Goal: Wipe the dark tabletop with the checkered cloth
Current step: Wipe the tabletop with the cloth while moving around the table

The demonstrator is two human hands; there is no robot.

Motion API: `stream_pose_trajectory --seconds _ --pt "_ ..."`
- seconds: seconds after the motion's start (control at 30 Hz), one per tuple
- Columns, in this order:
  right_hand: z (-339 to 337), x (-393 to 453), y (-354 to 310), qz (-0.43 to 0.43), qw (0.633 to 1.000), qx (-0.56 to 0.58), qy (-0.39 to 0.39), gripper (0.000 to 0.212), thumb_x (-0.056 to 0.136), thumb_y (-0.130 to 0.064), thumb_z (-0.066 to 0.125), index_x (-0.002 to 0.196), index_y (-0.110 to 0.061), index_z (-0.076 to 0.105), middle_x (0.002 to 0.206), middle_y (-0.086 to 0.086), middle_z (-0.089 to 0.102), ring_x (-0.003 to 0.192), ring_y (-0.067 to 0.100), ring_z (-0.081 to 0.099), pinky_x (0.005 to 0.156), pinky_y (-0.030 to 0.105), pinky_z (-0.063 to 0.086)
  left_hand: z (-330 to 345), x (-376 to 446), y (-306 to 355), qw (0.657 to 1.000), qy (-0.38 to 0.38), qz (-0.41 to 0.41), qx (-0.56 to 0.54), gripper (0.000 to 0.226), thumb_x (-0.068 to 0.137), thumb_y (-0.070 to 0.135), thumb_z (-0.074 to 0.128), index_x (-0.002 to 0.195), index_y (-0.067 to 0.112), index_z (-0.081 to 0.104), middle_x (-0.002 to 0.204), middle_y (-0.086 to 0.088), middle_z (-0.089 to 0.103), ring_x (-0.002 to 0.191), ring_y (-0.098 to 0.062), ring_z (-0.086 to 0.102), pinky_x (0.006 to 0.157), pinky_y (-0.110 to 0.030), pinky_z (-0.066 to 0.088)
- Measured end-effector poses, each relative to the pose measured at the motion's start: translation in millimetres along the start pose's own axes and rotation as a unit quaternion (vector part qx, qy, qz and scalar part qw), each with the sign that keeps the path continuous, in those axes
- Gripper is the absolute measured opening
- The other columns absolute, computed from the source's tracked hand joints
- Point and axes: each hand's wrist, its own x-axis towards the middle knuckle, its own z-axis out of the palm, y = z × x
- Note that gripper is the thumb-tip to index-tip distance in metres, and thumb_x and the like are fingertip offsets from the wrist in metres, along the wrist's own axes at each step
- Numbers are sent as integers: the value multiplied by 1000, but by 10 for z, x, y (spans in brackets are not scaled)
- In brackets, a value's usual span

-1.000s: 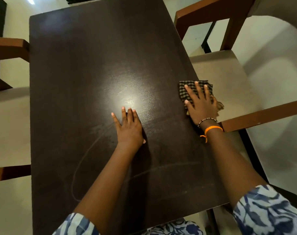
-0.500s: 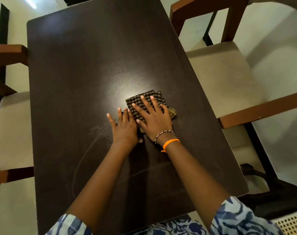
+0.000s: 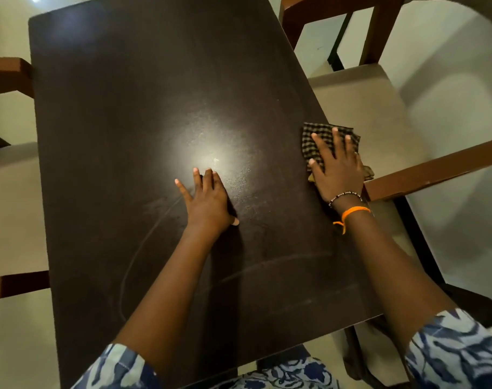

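The dark tabletop (image 3: 143,113) fills the middle of the view, with a bright light reflection near its centre and faint curved wipe streaks at the lower left. My right hand (image 3: 336,167) presses flat on the folded checkered cloth (image 3: 320,134) at the table's right edge; the cloth hangs partly over the edge. My left hand (image 3: 208,200) rests palm down on the bare tabletop near the middle, fingers spread, holding nothing.
A wooden chair with a beige seat (image 3: 379,108) stands tight against the right side, its armrest (image 3: 436,169) just beside the cloth. Another chair's seat (image 3: 11,209) and brown arms sit at the left. Pale floor surrounds the table.
My right hand slid the cloth from the table's middle, beside my left hand, out to the right edge. My left hand stayed in place.
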Motion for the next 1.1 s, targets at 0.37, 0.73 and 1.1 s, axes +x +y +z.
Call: stream_pose_trajectory --seconds 0.37,0.73,1.1 --pt "477 -797 -1521 -107 994 -6 -37 57 95 -40 38 147 -38 16 160 4 7 146 30 6 113 47 12 243 -396 -886 994 28 -45 -96 110 77 54 64 149 8 -6 158 -6 -11 141 -30 -25 103 -61 -20" --pt "761 -1010 -2394 -341 934 -49 -95 57 93 -46 38 146 -41 18 159 -2 11 146 25 9 108 44 19 406 -742 -1517 983 3 -119 -142 110 77 36 70 149 9 -8 158 -7 -11 142 -28 -22 106 -59 -20" --pt "411 -565 -1506 -123 990 -66 -16 62 86 -44 51 144 -36 29 157 2 19 145 28 13 113 56 4 389 -818 -1978 988 -9 -67 -139 107 78 35 70 149 12 -7 159 -3 -6 144 -24 -17 106 -58 -19"
